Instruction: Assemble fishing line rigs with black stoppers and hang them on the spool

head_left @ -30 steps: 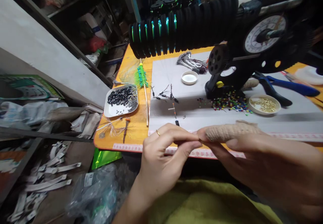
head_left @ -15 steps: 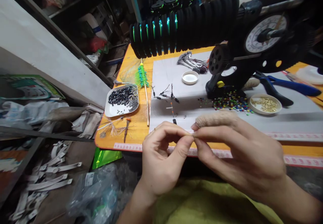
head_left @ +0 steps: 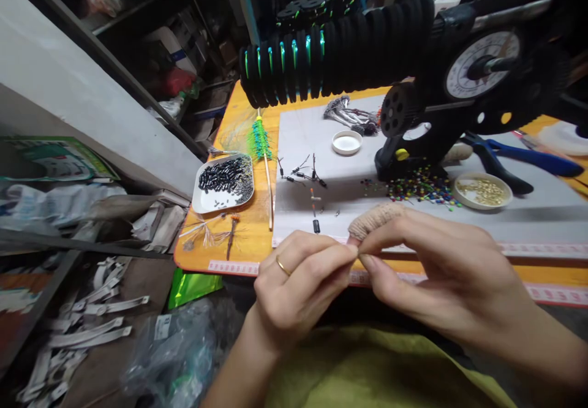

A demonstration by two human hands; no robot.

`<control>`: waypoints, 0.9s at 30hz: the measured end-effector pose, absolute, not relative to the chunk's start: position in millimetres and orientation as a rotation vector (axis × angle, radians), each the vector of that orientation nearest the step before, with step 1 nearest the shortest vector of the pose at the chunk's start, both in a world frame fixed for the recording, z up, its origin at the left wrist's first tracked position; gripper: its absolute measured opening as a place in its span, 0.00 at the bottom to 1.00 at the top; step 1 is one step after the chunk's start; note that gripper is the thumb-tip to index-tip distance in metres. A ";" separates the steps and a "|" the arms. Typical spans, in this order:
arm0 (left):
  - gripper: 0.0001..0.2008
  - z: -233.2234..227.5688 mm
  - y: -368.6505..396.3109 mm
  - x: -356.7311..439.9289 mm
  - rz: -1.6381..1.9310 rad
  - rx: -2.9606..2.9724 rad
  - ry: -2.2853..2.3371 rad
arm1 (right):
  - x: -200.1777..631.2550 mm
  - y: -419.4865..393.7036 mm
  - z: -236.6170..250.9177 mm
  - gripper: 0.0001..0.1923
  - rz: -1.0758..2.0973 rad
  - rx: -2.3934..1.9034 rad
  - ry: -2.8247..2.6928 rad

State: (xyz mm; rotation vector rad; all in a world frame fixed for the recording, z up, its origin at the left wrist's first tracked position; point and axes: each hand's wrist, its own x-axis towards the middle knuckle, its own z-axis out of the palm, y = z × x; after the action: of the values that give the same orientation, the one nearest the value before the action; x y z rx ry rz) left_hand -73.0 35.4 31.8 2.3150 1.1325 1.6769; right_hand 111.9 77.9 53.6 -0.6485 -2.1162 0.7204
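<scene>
Fingertips meet just in front of the counter (head_left: 239, 239) edge: left hand (head_left: 298, 285) and right hand (head_left: 441, 267) (knit sleeve on one finger) have drawn closer, pinching something too small to identify.

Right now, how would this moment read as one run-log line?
left hand: fingertips pinched | right hand: fingertips pinched, meeting left, beige finger sleeve | held item: too small to tell | nearest: orange table edge

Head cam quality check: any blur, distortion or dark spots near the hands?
Head view: strong wide-angle bending at the edges; left hand and right hand fairly sharp, their pinch too small to resolve; blue pliers slightly smeared; shelves behind the black spool rack underexposed.
</scene>
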 end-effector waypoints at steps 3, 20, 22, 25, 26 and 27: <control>0.10 35.7 37.8 -75.9 1.597 2.418 1.140 | 113.8 79.6 52.6 0.06 0.697 -0.604 -2.184; 0.05 38.6 34.2 -63.3 1.447 1.010 0.936 | 105.1 71.9 42.9 0.13 0.204 -0.704 -2.063; 0.04 40.0 33.2 -60.8 1.488 1.045 1.004 | 103.7 67.7 43.5 0.13 0.273 -0.747 -2.018; 0.05 40.6 30.4 -58.8 1.526 1.179 1.121 | 102.0 64.3 43.6 0.12 0.414 -0.773 -1.958; 0.05 39.6 29.2 -58.9 1.535 1.235 1.148 | 101.9 64.1 43.1 0.12 0.452 -0.778 -1.938; 0.05 38.2 27.9 -59.5 1.547 1.284 1.161 | 102.0 64.1 42.6 0.11 0.485 -0.785 -1.917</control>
State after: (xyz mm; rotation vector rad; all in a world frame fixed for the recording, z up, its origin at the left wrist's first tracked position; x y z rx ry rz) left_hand -59.5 27.9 38.2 1.2844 1.1606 1.5467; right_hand 102.0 64.1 42.6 -0.7851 -1.9168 0.4853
